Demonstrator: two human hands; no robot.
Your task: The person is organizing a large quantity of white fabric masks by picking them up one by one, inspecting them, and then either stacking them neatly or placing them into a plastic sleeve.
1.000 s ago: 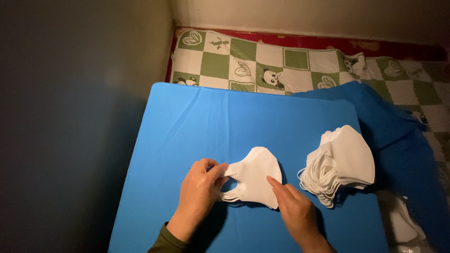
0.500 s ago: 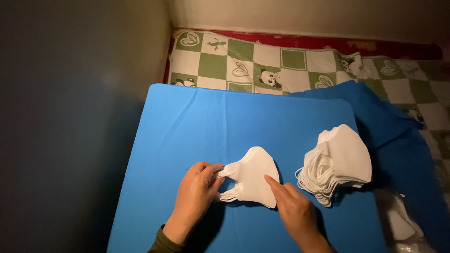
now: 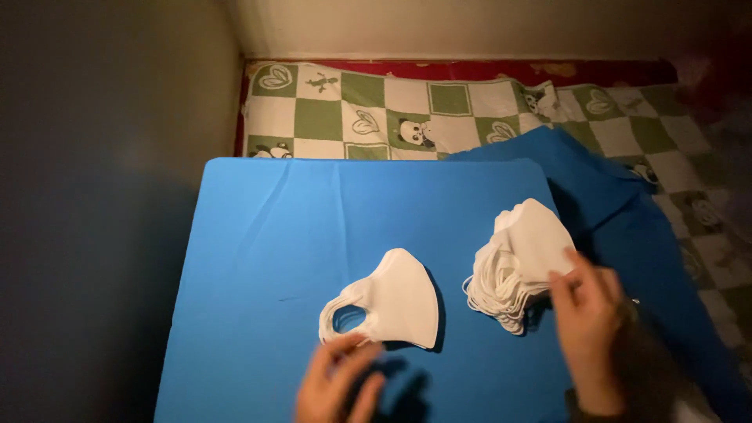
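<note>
A blue bench (image 3: 274,258) carries a stack of masks (image 3: 521,262) at right and a single folded mask (image 3: 395,301) at centre, long axis slanting left to right. The right hand (image 3: 587,313), fingers loosely spread, touches the stack's edge. The left hand (image 3: 341,388), open and empty, lies just below the single mask's ear loops.

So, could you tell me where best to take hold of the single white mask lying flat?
Probably by the ear loop of the single white mask: it lies flat, loop end toward the left hand, so pinching there from the near-left side looks easiest.
</note>
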